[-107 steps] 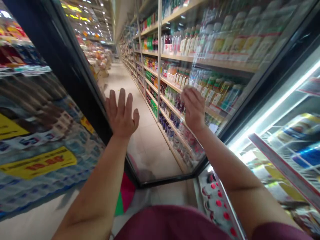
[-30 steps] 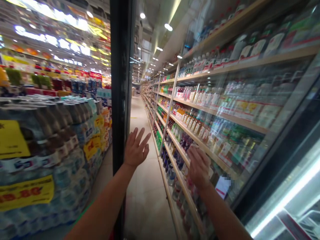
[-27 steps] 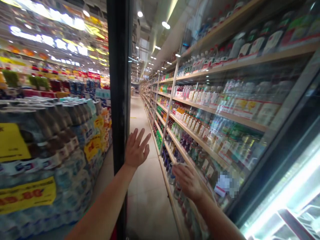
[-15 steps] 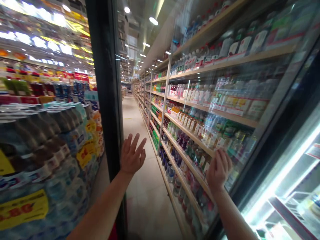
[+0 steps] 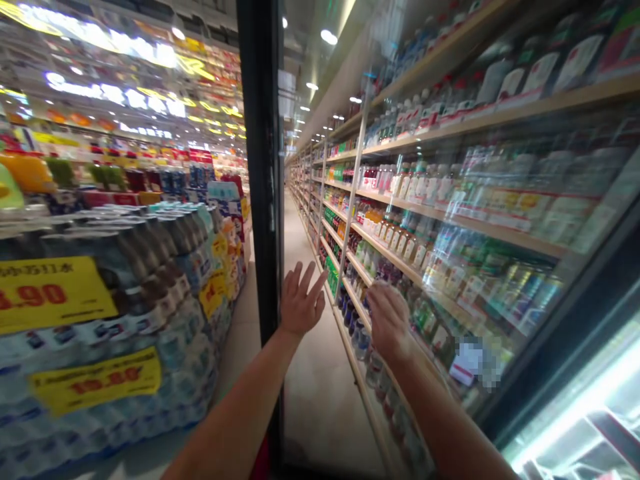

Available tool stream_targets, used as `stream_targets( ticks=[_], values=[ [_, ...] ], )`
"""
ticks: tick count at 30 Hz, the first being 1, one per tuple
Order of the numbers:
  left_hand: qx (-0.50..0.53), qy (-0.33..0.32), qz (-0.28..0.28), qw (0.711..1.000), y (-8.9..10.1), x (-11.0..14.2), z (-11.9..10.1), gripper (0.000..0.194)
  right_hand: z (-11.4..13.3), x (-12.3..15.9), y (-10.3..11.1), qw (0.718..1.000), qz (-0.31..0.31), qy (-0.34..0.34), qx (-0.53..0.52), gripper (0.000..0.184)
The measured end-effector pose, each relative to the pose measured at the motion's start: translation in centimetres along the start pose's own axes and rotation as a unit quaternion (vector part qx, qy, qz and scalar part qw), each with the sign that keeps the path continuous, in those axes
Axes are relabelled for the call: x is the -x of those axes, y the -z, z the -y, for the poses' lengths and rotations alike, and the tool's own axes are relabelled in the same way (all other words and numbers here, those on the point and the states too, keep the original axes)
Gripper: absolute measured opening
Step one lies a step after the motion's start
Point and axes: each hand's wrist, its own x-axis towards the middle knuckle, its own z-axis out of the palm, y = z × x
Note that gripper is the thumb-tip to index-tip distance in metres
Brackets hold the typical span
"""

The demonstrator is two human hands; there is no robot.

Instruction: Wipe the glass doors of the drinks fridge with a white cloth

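A glass door (image 5: pixel 320 413) with a black frame (image 5: pixel 265 187) stands swung out in front of me. My left hand (image 5: pixel 303 303) lies against the glass beside that frame, its fingers spread and nothing visible in them. To its right, my right hand (image 5: pixel 389 320) is at the pane, with fingers bent and pressed together. Motion blurs this hand slightly, and whatever may be under its fingers is hidden. Shelves of bottled drinks (image 5: pixel 405 240) show in the glass behind both hands.
On the left, shrink-wrapped bottle packs (image 5: pixel 185 360) are stacked high, with a yellow price sign (image 5: pixel 55 293) on them. A lit cooler interior (image 5: pixel 580 427) glows at the lower right. Tiled floor (image 5: pixel 245 340) runs between the stack and the door.
My right hand has moved left across the glass, closer to my left hand. The left hand keeps its place by the frame. The view has turned left, showing more of the stack.
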Motion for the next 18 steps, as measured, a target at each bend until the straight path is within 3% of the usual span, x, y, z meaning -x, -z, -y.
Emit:
stream_targets(
  ticks=[3,8,10,13,15,18],
  values=[
    [0.0,0.003,0.006,1.0,0.1,0.1,-0.1,0.06,1.2,-1.2,-0.9,0.997,0.046,0.037,-0.057,0.047],
    [-0.006,0.009,0.015,1.0,0.4,0.1,-0.3,0.057,0.0,-6.8,-2.0,0.997,-0.063,-0.032,-0.013,0.047],
    [-0.005,0.011,0.021,1.0,0.7,0.1,-0.4,0.057,1.0,-6.5,-2.6,0.997,-0.061,-0.031,-0.024,0.048],
    [-0.005,0.012,0.027,1.0,1.0,0.2,-0.4,0.059,3.0,-4.6,-3.3,0.997,0.015,0.034,-0.061,0.048],
    [-0.005,0.011,0.028,1.0,1.1,0.2,-0.5,0.059,3.3,-4.8,-3.5,0.994,0.046,0.069,-0.07,0.047],
    [0.001,0.011,0.027,1.0,1.2,0.1,-0.6,0.057,2.1,-8.3,-3.6,0.998,-0.015,0.029,-0.044,0.043]
  ],
)
